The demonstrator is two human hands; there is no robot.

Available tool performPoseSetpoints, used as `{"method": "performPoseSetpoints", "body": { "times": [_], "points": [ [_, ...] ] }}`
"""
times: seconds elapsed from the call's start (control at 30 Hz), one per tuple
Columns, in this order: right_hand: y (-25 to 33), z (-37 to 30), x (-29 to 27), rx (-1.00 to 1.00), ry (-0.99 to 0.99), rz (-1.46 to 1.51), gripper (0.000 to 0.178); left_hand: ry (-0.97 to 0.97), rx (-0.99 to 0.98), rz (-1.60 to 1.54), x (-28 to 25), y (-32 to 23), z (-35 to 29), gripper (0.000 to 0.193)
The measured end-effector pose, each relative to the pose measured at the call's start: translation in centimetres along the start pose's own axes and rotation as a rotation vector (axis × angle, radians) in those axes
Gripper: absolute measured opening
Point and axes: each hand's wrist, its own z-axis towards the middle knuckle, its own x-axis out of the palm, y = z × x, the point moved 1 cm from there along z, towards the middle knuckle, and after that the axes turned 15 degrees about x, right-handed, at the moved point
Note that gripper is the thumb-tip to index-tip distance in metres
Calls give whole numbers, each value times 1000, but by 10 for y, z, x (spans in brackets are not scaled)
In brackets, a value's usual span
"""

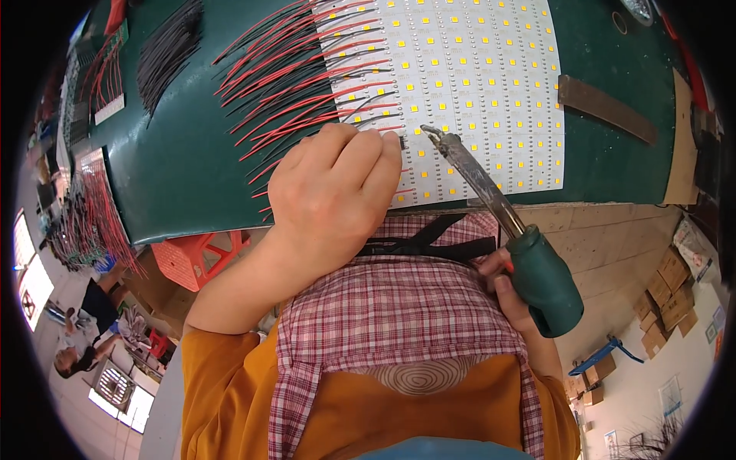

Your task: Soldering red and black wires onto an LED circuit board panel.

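Workroom interior. Foreground: a green-topped table [172, 172], with a red plastic stool [178, 262] by its near edge at left. To the right of where I stand: a pale tan floor [606, 226]; brown cardboard boxes [675, 297] stacked near a white wall [694, 360], which bears a pale sheet [670, 395] — detail too small to tell. Far left: an upper window [34, 290] and a lower window [140, 410], both glaring white — the brightest light in the room.

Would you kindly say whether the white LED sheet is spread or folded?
Spread: the white LED sheet lies flat on the green table, no fold visible.
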Motion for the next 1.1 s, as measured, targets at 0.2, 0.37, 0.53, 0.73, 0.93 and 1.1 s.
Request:
{"method": "performPoseSetpoints", "body": {
  "times": [0.2, 0.37, 0.53, 0.73, 0.93, 1.1],
  "points": [
    [-7, -2, 10, 13, -188, -150, 23, 12, -4, 33, -2, -1, 2, 30],
    [-8, -5, 3, 7, -137, -253, 22, -134, -13, -114, -3, 4, -7, 30],
    [-26, -12, 11, 8, -215, -215, 25, -57, 0, -130, 0, -6, -12, 30],
    [-31, -9, 9, 132, -62, -222, 39, -44, 7, -85, 3, -7, -12, 29],
    [-22, -6, 5, -113, -99, -171, 21, -23, 8, -63, 1, -9, -10, 28],
    [-17, -10, 9, -72, -191, -269, 25, -12, 8, -54, 1, -8, -9, 25]
  ]
}}
